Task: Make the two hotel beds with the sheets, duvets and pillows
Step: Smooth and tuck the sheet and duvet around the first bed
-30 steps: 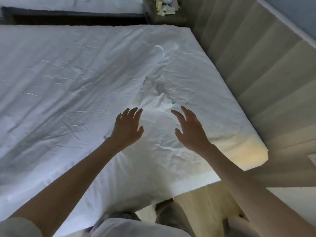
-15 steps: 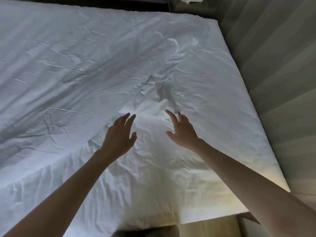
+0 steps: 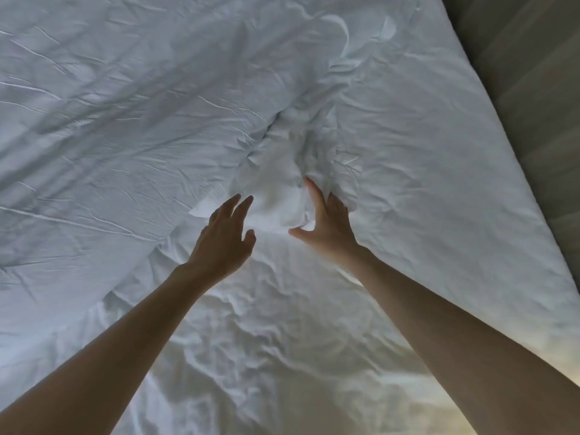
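The white sheet (image 3: 125,120) covers the bed before you and is cut off left, far and near. Dim, blurred panelling (image 3: 533,89) borders its right edge. A crumpled bunch (image 3: 282,171) rises mid-sheet. Your left hand (image 3: 224,237), fingers loosely extended, is just left of it. Your right hand (image 3: 326,224), fingers straight and thumb spread, touches its right side, fingertips partly hidden in the folds.

Single head-worn view, looking down and forward, close over bed (image 3: 125,120); wall panelling (image 3: 533,73) at far right.
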`<state>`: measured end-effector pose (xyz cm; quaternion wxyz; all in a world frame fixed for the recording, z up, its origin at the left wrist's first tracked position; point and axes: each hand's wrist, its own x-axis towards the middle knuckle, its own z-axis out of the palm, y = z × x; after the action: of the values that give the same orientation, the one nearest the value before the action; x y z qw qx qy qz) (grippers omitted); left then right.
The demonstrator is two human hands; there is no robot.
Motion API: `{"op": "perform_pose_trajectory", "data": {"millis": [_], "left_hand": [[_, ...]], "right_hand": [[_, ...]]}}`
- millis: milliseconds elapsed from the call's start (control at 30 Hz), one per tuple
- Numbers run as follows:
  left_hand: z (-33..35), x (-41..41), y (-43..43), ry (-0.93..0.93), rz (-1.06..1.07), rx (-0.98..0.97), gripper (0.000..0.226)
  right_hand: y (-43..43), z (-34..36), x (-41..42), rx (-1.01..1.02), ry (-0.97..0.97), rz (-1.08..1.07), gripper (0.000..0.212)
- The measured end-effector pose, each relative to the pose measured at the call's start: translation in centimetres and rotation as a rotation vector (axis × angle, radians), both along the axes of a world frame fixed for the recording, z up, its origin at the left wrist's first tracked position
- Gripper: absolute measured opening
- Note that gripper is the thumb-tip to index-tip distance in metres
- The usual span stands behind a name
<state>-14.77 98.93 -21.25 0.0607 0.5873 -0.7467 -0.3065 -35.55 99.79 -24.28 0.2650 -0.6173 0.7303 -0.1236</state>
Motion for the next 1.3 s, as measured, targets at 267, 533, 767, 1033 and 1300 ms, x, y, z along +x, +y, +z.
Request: {"op": "perform_pose_trajectory", "data": {"millis": [267, 533, 767, 1033, 1300], "left_hand": [[1.4, -0.5, 0.5, 0.02, 0.014, 0.017, 0.064], [7.0, -0.4, 4.2, 0.119, 0.053, -0.176, 0.102], [12.0, -0.6, 7.6, -0.05, 0.008, -0.316, 0.111], [19.5, -9.9, 14.5, -0.058, -0.295, -0.381, 0.048], [25.9, -20.0, 19.2, 0.05, -0.203, -0.47, 0.041]], "right_hand": [[-1.5, 1.4, 2.9, -0.181, 0.013, 0.025, 0.038], [0.3, 15.0, 4.1, -0.243, 0.08, 0.131, 0.032], [9.5, 25.0, -0.9, -0.226, -0.119, -0.145, 0.021], [19.2, 30.9, -13.1, -0.475, -0.358, -0.591, 0.018], [23.7, 33.7, -23.8, -0.534, -0.293, -0.603, 0.018]]}}
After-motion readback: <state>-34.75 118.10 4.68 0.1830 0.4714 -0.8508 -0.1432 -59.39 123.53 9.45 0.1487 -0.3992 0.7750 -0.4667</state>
